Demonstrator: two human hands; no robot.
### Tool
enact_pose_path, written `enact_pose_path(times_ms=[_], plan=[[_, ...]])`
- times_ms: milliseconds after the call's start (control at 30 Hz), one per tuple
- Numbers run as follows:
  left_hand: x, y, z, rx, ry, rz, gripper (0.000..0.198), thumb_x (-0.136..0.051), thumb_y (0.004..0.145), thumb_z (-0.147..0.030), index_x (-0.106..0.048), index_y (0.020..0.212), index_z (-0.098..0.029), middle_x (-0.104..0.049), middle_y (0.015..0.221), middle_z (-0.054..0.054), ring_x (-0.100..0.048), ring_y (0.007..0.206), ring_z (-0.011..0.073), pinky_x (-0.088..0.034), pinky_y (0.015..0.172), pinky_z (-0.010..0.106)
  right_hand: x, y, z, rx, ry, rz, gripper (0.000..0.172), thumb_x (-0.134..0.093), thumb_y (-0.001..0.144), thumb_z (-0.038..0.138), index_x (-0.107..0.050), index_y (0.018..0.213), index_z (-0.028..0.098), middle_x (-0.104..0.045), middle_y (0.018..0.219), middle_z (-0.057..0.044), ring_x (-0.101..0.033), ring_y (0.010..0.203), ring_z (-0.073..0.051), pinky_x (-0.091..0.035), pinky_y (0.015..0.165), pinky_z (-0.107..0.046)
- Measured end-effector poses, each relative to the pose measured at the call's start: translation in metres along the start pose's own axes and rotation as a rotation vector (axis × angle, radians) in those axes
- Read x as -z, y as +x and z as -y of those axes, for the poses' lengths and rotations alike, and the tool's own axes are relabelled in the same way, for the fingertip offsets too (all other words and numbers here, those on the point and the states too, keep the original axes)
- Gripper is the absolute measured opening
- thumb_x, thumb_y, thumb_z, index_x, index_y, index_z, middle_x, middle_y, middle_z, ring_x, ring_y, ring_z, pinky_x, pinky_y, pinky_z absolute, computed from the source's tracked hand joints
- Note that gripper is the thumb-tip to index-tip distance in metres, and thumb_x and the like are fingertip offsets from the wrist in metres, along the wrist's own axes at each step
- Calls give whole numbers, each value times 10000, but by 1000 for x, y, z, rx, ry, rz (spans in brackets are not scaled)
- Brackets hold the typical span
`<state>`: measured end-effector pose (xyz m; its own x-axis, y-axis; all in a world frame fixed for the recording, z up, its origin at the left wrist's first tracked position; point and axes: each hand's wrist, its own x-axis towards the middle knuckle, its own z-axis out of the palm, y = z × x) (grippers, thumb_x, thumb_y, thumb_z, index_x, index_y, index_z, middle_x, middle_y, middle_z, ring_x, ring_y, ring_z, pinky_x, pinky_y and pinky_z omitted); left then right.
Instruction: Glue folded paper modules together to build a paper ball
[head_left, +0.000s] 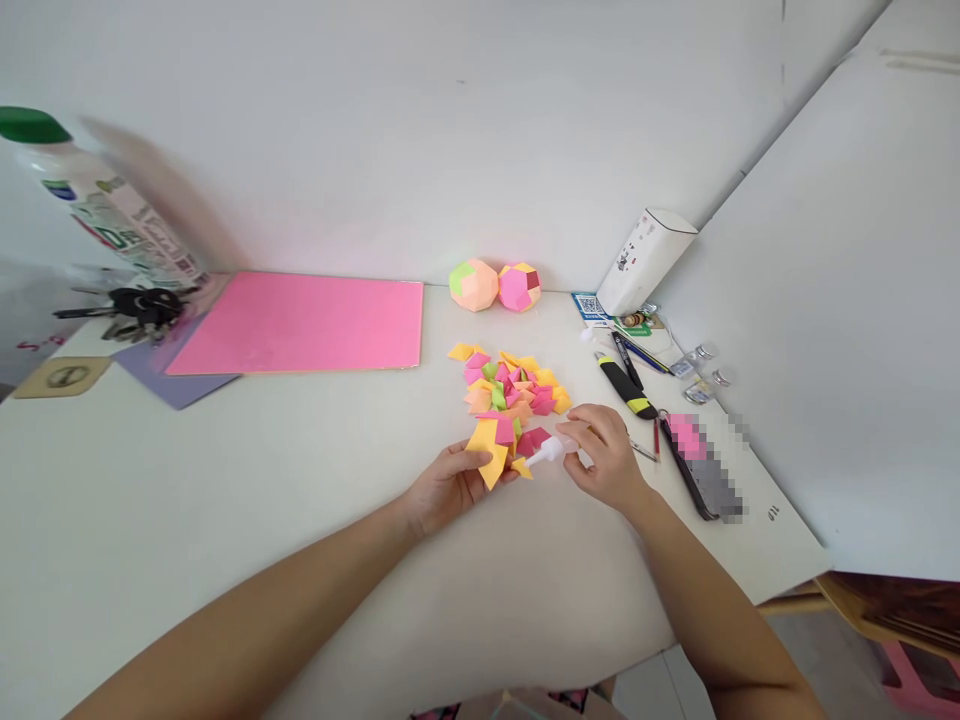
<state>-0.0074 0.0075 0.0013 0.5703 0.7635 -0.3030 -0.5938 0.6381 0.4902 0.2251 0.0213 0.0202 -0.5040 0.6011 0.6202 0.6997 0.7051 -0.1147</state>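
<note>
My left hand (444, 488) pinches a folded yellow paper piece (488, 450) with a pink piece attached, just above the white table (225, 500). My right hand (606, 458) is closed round a small white glue bottle (551, 450) whose nozzle points left at the yellow piece. Right behind both hands lies a pile of folded paper pieces (514, 388) in yellow, pink, orange and green. Two finished paper balls (495, 286) rest against the wall beyond the pile.
A pink sheet (300, 322) lies at the back left on a purple one, with keys (139, 305) and a green-capped bottle (90, 200) beside it. To the right are pens and a highlighter (626, 385), a white box (645, 260), and a phone (701, 465).
</note>
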Motion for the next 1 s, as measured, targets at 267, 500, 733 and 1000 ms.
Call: enact_pose_path(times_ms=[267, 500, 733, 1000], plan=[[1, 0, 1, 0, -8, 11, 149, -612, 725, -125, -685, 851, -93, -672, 882, 89, -613, 873, 195, -495, 856, 317, -1, 1, 1, -23, -16, 34, 441, -484, 651, 32, -547, 1036, 238, -562, 994, -81, -563, 912, -239, -454, 779, -411], [1, 0, 1, -2, -16, 17, 167, -603, 736, -122, -685, 879, -98, -673, 901, 91, -613, 882, 200, -491, 860, 324, 0, 0, 0, -66, 13, 18, 435, -488, 668, 50, -556, 1047, 254, -565, 980, -74, -563, 905, -242, -452, 778, -417], [3, 1, 1, -11, 1, 32, 145, -599, 740, -132, -687, 851, -97, -674, 859, 78, -614, 861, 189, -491, 860, 311, -1, 0, 0, -19, 6, 6, 455, -498, 653, 32, -547, 1059, 230, -562, 993, -87, -560, 908, -242, -454, 777, -412], [2, 0, 1, 0, -3, 11, 132, -607, 735, -134, -688, 828, -85, -668, 864, 92, -617, 818, 183, -499, 828, 296, 1, 0, 1, -40, 58, 70, 426, -481, 632, 49, -560, 1009, 233, -580, 969, -76, -564, 915, -246, -459, 786, -426]])
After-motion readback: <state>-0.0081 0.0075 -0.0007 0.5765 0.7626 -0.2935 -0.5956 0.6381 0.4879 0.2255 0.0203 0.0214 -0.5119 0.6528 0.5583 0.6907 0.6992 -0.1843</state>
